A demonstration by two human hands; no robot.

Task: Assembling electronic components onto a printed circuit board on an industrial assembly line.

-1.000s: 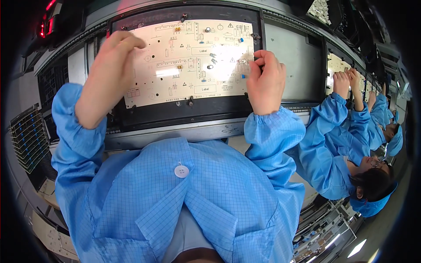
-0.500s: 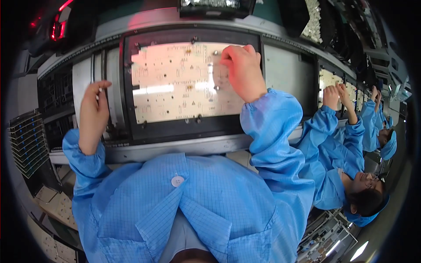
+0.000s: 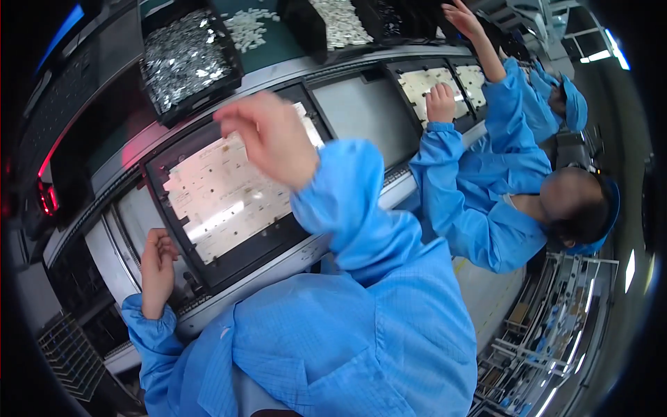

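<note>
At far left, a wire rack (image 3: 69, 356) stands low, beneath a red light (image 3: 48, 199). The left hand (image 3: 158, 265) is just beside the left edge of a black frame (image 3: 260, 251), its fingers curled inward in a narrow shape; I cannot tell whether it touches the frame or holds anything. The pale board (image 3: 198, 198) lies flat inside the frame, small parts dotted over it. Beyond the frame's far edge stands a black bin (image 3: 235, 59) of silvery parts (image 3: 182, 59), with loose white parts (image 3: 252, 29) near it. The right hand (image 3: 272, 139), blurred, is over the board's right portion, fingers bent; I cannot tell whether they grip anything. Farther right come a second bin (image 3: 306, 26) of pale parts (image 3: 340, 22) and a bare plate (image 3: 361, 108). Next, a co-worker (image 3: 479, 187) has one hand (image 3: 440, 104) over another board (image 3: 415, 85), the other hand (image 3: 464, 19) raised. Shelving (image 3: 549, 340) fills the lower right.
</note>
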